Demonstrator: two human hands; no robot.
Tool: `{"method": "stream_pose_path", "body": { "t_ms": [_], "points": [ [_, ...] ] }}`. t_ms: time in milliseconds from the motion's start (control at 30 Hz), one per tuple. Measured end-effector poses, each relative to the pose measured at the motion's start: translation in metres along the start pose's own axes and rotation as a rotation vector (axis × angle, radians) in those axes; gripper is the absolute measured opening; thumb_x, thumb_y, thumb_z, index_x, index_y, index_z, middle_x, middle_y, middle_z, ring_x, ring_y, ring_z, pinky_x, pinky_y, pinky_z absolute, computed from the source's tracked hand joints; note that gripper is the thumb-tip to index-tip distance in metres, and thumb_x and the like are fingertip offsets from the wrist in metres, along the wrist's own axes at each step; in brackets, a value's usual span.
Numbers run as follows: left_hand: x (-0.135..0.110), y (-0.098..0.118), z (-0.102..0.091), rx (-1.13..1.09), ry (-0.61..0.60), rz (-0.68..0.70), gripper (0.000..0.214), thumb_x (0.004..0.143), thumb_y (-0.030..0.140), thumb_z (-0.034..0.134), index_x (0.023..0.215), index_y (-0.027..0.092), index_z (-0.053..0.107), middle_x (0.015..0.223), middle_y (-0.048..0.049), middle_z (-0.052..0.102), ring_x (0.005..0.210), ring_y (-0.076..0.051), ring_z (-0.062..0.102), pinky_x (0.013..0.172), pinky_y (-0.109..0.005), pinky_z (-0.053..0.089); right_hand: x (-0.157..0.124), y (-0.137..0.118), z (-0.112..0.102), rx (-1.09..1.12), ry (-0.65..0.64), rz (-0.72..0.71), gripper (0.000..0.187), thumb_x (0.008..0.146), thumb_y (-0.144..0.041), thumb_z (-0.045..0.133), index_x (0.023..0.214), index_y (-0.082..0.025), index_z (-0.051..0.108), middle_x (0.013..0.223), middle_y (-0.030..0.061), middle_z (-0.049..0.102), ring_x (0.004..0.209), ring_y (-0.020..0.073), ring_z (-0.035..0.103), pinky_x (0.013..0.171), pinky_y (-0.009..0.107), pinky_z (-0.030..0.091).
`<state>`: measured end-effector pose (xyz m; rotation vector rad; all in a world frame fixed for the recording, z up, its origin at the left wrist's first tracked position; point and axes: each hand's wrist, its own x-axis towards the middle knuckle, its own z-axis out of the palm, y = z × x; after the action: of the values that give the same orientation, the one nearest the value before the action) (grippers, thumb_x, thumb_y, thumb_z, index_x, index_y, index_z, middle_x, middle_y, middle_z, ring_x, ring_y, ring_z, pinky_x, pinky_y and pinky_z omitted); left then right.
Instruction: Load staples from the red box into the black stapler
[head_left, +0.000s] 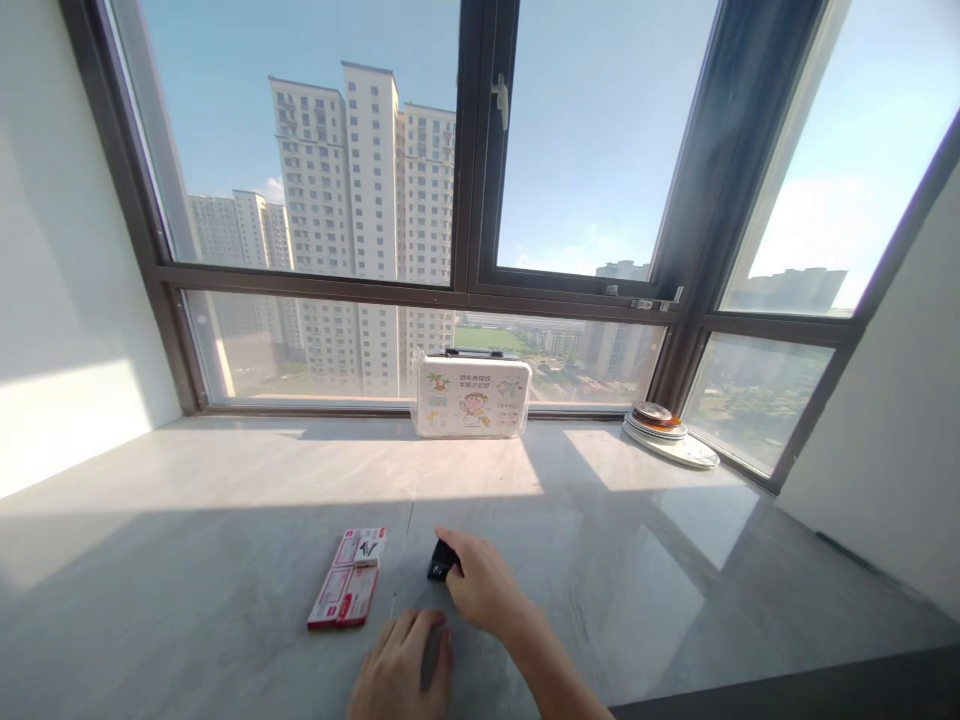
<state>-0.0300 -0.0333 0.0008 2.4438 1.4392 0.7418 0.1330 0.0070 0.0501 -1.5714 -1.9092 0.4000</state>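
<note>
My right hand [484, 590] reaches forward over the grey stone sill [225, 500], its fingers closed around a small black object [440, 560] that rests on the surface. My left hand [397, 675] lies lower, at the bottom edge of the view. Its fingers are curled together over a thin dark item [431, 655] that I cannot make out. Just left of both hands lies a flat red and white package [347, 592], with a small white piece on its far end. Neither hand touches it.
A white cartoon-printed case [472, 397] stands against the window [465, 200] at the back middle. A stack of round plates [667, 432] sits at the back right corner. White walls close the sill on both sides; its front edge runs at the lower right.
</note>
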Motion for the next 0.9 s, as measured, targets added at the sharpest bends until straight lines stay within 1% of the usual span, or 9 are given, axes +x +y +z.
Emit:
{"method": "stream_pose_path", "body": {
  "t_ms": [67, 133, 233, 367, 500, 600, 700, 800, 900],
  "points": [
    [0.013, 0.01, -0.002, 0.008, -0.006, 0.016, 0.037, 0.093, 0.034, 0.051, 0.128, 0.031, 0.065, 0.137, -0.0078, 0.062, 0.127, -0.028, 0.057, 0.103, -0.043, 0.048, -0.018, 0.009, -0.015, -0.001, 0.012, 0.013, 0.063, 0.081, -0.009, 0.05, 0.141, -0.031, 0.056, 0.135, 0.0047, 0.063, 0.129, 0.0243, 0.054, 0.119, 0.047, 0.023],
    [0.022, 0.017, 0.003, 0.016, -0.077, 0.07, 0.05, 0.091, 0.036, 0.053, 0.141, 0.032, 0.055, 0.151, -0.0069, 0.05, 0.141, -0.03, 0.044, 0.113, -0.049, 0.038, -0.029, 0.013, -0.018, 0.002, 0.055, 0.041, 0.054, 0.084, -0.018, 0.057, 0.136, -0.031, 0.06, 0.135, 0.0043, 0.064, 0.131, 0.0249, 0.053, 0.122, 0.049, 0.016],
    [0.026, 0.017, 0.013, 0.025, -0.202, 0.119, 0.058, 0.092, 0.036, 0.052, 0.149, 0.029, 0.046, 0.158, -0.0065, 0.041, 0.148, -0.03, 0.033, 0.121, -0.052, 0.027, -0.029, 0.011, -0.008, -0.01, 0.162, 0.074, 0.042, 0.084, -0.027, 0.064, 0.126, -0.03, 0.067, 0.127, 0.0047, 0.068, 0.125, 0.0252, 0.057, 0.121, 0.046, 0.02],
    [0.026, 0.006, 0.012, 0.056, -0.213, 0.116, 0.06, 0.094, 0.032, 0.047, 0.153, 0.03, 0.039, 0.161, -0.0052, 0.035, 0.149, -0.026, 0.03, 0.122, -0.05, 0.026, -0.014, 0.003, 0.003, 0.075, 0.283, 0.095, 0.034, 0.081, -0.024, 0.065, 0.114, -0.027, 0.075, 0.11, 0.0048, 0.074, 0.106, 0.0257, 0.066, 0.115, 0.047, 0.029],
    [0.028, -0.006, 0.009, 0.111, -0.15, 0.065, 0.054, 0.098, 0.041, 0.043, 0.15, 0.027, 0.043, 0.162, -0.0073, 0.031, 0.15, -0.026, 0.028, 0.121, -0.053, 0.028, 0.001, 0.006, -0.006, 0.591, 0.422, 0.212, 0.034, 0.082, -0.036, 0.068, 0.112, -0.022, 0.075, 0.107, 0.0067, 0.075, 0.101, 0.0262, 0.068, 0.094, 0.038, 0.049],
    [0.03, -0.014, 0.013, 0.153, -0.103, 0.069, 0.054, 0.099, 0.047, 0.041, 0.149, 0.026, 0.045, 0.163, -0.0083, 0.029, 0.151, -0.027, 0.027, 0.12, -0.053, 0.029, 0.0, 0.025, -0.013, 1.104, 0.599, 0.335, 0.041, 0.082, -0.044, 0.069, 0.116, -0.02, 0.071, 0.112, 0.0073, 0.074, 0.113, 0.0257, 0.065, 0.088, 0.033, 0.053],
    [0.031, -0.02, 0.023, 0.181, -0.049, 0.102, 0.054, 0.1, 0.049, 0.04, 0.147, 0.024, 0.046, 0.163, -0.0105, 0.029, 0.15, -0.028, 0.029, 0.119, -0.054, 0.03, -0.013, 0.052, -0.013, 1.491, 0.721, 0.488, 0.044, 0.082, -0.047, 0.066, 0.119, -0.022, 0.065, 0.12, 0.0064, 0.071, 0.124, 0.0251, 0.06, 0.086, 0.033, 0.056],
    [0.03, -0.022, 0.027, 0.181, 0.055, 0.134, 0.053, 0.098, 0.048, 0.045, 0.14, 0.018, 0.051, 0.161, -0.0134, 0.032, 0.148, -0.029, 0.033, 0.119, -0.052, 0.032, -0.031, 0.073, -0.011, 1.684, 0.687, 0.556, 0.038, 0.083, -0.049, 0.065, 0.109, -0.022, 0.062, 0.115, 0.0051, 0.072, 0.119, 0.0238, 0.063, 0.092, 0.036, 0.056],
    [0.026, -0.023, 0.021, 0.195, 0.234, 0.097, 0.049, 0.097, 0.039, 0.045, 0.14, 0.016, 0.049, 0.161, -0.0122, 0.032, 0.151, -0.027, 0.027, 0.122, -0.05, 0.027, -0.053, 0.08, -0.012, 1.696, 0.666, 0.533, 0.043, 0.084, -0.052, 0.065, 0.114, -0.023, 0.059, 0.12, 0.0041, 0.069, 0.12, 0.021, 0.062, 0.099, 0.034, 0.054]
  ]
}}
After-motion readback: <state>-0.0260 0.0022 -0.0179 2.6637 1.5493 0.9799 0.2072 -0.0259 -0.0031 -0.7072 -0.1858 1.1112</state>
